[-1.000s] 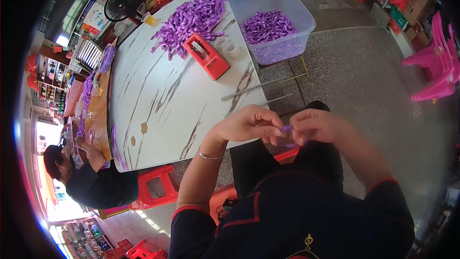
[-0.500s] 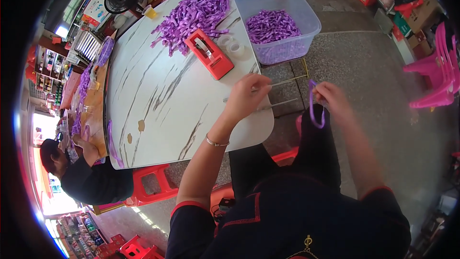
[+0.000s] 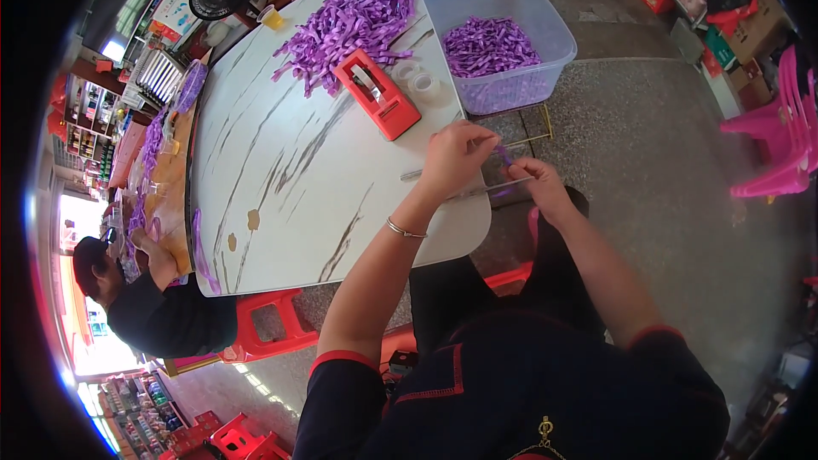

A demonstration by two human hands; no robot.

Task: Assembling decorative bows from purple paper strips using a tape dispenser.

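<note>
Just past the table's right edge, my two hands are close together with a purple ribbon point(image 3: 504, 155) between them. My left hand point(image 3: 458, 158) has thumb and forefinger pinched at the ribbon's upper end. A little to the right and nearer me, my right hand point(image 3: 542, 191) is closed on the same ribbon, whose lower part is partly hidden by the fingers. Thin metal rods point(image 3: 412, 175) stick out beyond the table edge under my left hand. Whether the ribbon goes around a rod, I cannot tell.
On the white marbled table point(image 3: 281, 179) stand a red tape dispenser point(image 3: 379, 94), tape rolls point(image 3: 423, 83) and a purple ribbon heap point(image 3: 354, 30). Beyond the right edge, a clear plastic bin point(image 3: 511, 94) holds more ribbons. A person point(image 3: 145, 298) works at the left; pink chairs point(image 3: 780, 132) stand right.
My right hand has moved left with the hanging purple ribbon loop, bringing it to my left hand beside the rods. My left hand has shifted slightly right and now pinches at the ribbon.
</note>
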